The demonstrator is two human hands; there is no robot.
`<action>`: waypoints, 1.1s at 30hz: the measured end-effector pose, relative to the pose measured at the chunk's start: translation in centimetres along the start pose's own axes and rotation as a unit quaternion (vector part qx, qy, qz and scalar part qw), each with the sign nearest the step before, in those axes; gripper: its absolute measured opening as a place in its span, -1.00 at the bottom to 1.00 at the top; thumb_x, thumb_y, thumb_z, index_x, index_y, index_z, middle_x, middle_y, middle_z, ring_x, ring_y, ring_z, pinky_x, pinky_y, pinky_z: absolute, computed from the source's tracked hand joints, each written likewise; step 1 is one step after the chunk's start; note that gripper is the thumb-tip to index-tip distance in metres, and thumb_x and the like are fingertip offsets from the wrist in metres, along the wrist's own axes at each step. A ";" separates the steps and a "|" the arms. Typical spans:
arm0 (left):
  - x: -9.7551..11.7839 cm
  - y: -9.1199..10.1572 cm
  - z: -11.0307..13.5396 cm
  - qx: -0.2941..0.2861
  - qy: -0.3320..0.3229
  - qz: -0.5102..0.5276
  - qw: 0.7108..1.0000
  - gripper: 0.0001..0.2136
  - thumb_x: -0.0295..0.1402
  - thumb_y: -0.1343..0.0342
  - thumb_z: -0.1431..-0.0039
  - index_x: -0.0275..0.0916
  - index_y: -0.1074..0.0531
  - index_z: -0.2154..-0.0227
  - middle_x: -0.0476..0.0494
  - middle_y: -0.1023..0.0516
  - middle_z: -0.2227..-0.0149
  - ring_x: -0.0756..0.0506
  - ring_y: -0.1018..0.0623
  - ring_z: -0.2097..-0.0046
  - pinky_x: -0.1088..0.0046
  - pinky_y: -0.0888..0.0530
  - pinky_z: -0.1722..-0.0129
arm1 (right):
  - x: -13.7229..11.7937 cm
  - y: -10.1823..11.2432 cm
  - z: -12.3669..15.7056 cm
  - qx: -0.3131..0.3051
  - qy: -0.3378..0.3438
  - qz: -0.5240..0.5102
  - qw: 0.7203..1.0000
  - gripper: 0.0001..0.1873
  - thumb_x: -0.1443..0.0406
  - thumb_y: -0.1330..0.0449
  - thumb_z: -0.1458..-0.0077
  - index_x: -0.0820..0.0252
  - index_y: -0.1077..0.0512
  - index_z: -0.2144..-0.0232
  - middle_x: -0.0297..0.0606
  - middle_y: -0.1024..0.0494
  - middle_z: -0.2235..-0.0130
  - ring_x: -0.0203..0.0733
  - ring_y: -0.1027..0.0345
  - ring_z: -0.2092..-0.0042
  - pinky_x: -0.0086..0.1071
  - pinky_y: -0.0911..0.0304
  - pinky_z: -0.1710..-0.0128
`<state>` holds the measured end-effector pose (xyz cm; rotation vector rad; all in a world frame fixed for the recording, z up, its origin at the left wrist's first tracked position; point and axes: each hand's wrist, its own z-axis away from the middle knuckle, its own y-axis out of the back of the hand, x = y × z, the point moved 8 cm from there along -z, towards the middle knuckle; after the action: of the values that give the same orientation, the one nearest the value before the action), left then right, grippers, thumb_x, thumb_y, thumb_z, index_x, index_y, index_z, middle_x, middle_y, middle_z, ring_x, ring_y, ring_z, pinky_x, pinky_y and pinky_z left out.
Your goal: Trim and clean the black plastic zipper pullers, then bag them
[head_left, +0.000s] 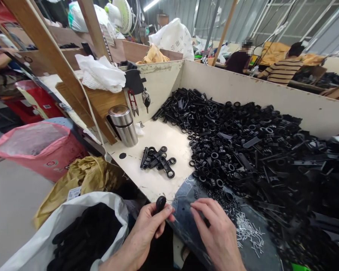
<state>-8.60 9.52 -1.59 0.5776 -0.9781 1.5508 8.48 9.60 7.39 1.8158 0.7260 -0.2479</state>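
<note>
Between the thumb and fingers of my left hand (149,222) is a small black plastic part (160,203) with a rounded end, its lower portion hidden by the grip. To its right, my right hand (214,226) hovers over the dark mat (182,214), thumb and fingertips drawn together. Whether anything small sits in that pinch I cannot make out. Silver pins (250,231) lie in a loose heap just right of this hand. Beyond both hands, several black ring-ended parts (159,160) lie crossed over each other on the pale tabletop (155,186).
A large mound of black plastic parts (243,139) fills the right side, against the white board wall (243,84). A steel flask (124,126) stands at left. An open white sack (117,207) holds black pieces below. Red snips (133,102) hang from the wall. Co-workers sit beyond.
</note>
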 end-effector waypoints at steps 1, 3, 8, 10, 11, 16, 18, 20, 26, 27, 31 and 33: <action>0.1 0.3 -0.1 0.002 -0.002 -0.007 1.000 -0.62 -0.03 -0.30 -0.15 -0.33 -0.51 0.35 -0.09 -0.56 0.42 0.12 -0.19 0.56 0.57 -0.05 0.58 | 0.5 -0.3 -0.3 -0.014 -0.009 0.015 1.000 -0.81 0.27 -0.08 -0.38 0.05 -0.50 0.23 -0.25 -0.57 0.20 -0.15 -0.48 0.20 -0.32 -0.37 0.23; 0.3 0.7 -0.2 0.003 0.002 -0.016 1.000 -0.61 -0.02 -0.29 -0.17 -0.33 -0.52 0.34 -0.08 -0.54 0.43 0.12 -0.18 0.56 0.57 -0.03 0.59 | 1.0 -1.2 -0.7 -0.053 -0.008 0.043 0.998 -0.79 0.25 -0.08 -0.38 0.03 -0.50 0.27 -0.27 -0.55 0.24 -0.15 -0.45 0.23 -0.31 -0.34 0.28; 0.3 0.7 -0.1 0.004 0.032 -0.015 0.999 -0.57 0.01 -0.34 -0.07 -0.34 -0.51 0.35 -0.04 -0.50 0.48 0.13 -0.14 0.58 0.55 0.04 0.61 | 0.8 -3.4 -0.7 -0.105 0.002 0.093 0.990 -0.81 0.29 -0.12 -0.33 0.04 -0.46 0.36 -0.30 -0.49 0.34 -0.11 -0.39 0.29 -0.27 -0.25 0.32; 0.3 0.5 -0.1 0.004 0.040 -0.010 0.999 -0.56 0.02 -0.34 -0.06 -0.35 -0.51 0.34 -0.03 -0.49 0.49 0.14 -0.14 0.59 0.55 0.06 0.61 | 0.8 -3.8 -0.6 -0.109 -0.002 0.099 0.989 -0.82 0.31 -0.15 -0.31 0.04 -0.45 0.37 -0.31 -0.48 0.35 -0.10 -0.38 0.29 -0.26 -0.23 0.32; 0.2 0.4 -0.2 0.002 0.042 -0.009 0.999 -0.55 0.02 -0.34 -0.05 -0.35 -0.51 0.33 -0.03 -0.49 0.49 0.15 -0.14 0.60 0.54 0.07 0.61 | 0.8 -4.0 -0.5 -0.111 -0.005 0.097 0.989 -0.83 0.32 -0.16 -0.30 0.05 -0.45 0.38 -0.31 -0.48 0.35 -0.09 -0.37 0.29 -0.26 -0.23 0.31; 0.3 0.2 -0.3 -0.002 0.049 -0.007 0.999 -0.56 0.01 -0.36 -0.03 -0.34 -0.51 0.34 -0.01 -0.46 0.51 0.15 -0.13 0.60 0.53 0.11 0.60 | 0.9 -4.1 -1.0 -0.118 -0.031 0.029 0.992 -0.87 0.34 -0.19 -0.26 0.07 -0.45 0.37 -0.32 -0.47 0.34 -0.12 -0.39 0.28 -0.28 -0.26 0.29; 0.6 -0.1 -0.4 -0.016 0.045 -0.005 0.999 -0.56 0.01 -0.36 -0.04 -0.34 -0.51 0.35 0.00 -0.45 0.51 0.15 -0.12 0.59 0.52 0.11 0.59 | 0.7 -3.4 -1.3 -0.105 -0.048 -0.036 0.993 -0.87 0.33 -0.19 -0.28 0.07 -0.46 0.35 -0.32 -0.49 0.32 -0.15 -0.41 0.26 -0.31 -0.29 0.26; 1.0 -0.7 -0.3 -0.037 0.034 -0.007 0.999 -0.58 0.01 -0.34 -0.07 -0.32 -0.51 0.35 0.00 -0.44 0.50 0.14 -0.13 0.58 0.53 0.09 0.59 | 0.4 -2.4 -1.6 -0.085 -0.057 -0.103 0.989 -0.86 0.31 -0.17 -0.31 0.07 -0.48 0.33 -0.31 -0.50 0.31 -0.18 -0.43 0.25 -0.35 -0.32 0.26; 2.4 -2.6 0.1 -0.097 -0.013 -0.074 0.992 -0.62 -0.01 -0.29 -0.14 -0.29 -0.52 0.45 -0.01 -0.43 0.52 0.07 -0.19 0.51 0.52 -0.04 0.55 | -0.5 0.0 -1.4 -0.049 -0.041 -0.188 0.980 -0.85 0.31 -0.17 -0.32 0.10 -0.52 0.31 -0.30 -0.51 0.33 -0.25 -0.42 0.34 -0.42 -0.33 0.37; 2.6 -2.8 0.1 -0.103 -0.020 -0.089 0.990 -0.61 -0.01 -0.28 -0.14 -0.29 -0.51 0.48 -0.02 -0.43 0.52 0.06 -0.21 0.50 0.52 -0.05 0.55 | -0.5 0.1 -1.2 -0.046 -0.040 -0.192 0.979 -0.85 0.31 -0.17 -0.31 0.10 -0.52 0.31 -0.30 -0.51 0.33 -0.26 -0.42 0.35 -0.42 -0.33 0.37; 2.9 -3.3 0.5 -0.104 -0.026 -0.144 0.984 -0.59 0.00 -0.29 -0.11 -0.28 -0.50 0.57 -0.03 -0.45 0.52 0.05 -0.22 0.50 0.51 -0.09 0.54 | -0.1 0.2 -0.4 -0.052 -0.045 -0.204 0.977 -0.86 0.32 -0.18 -0.31 0.09 -0.53 0.31 -0.31 -0.50 0.34 -0.25 -0.44 0.33 -0.44 -0.33 0.38; 2.8 -3.4 0.7 -0.105 -0.029 -0.158 0.981 -0.59 -0.01 -0.28 -0.11 -0.28 -0.50 0.59 -0.03 -0.44 0.53 0.05 -0.22 0.50 0.51 -0.10 0.53 | 0.1 0.1 0.0 -0.065 -0.047 -0.212 0.974 -0.85 0.31 -0.17 -0.32 0.08 -0.54 0.28 -0.30 -0.51 0.33 -0.24 -0.45 0.32 -0.44 -0.34 0.37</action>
<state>-6.02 10.48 1.99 0.5978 -1.0243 1.1384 8.58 9.60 7.43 1.5013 1.0333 -0.5505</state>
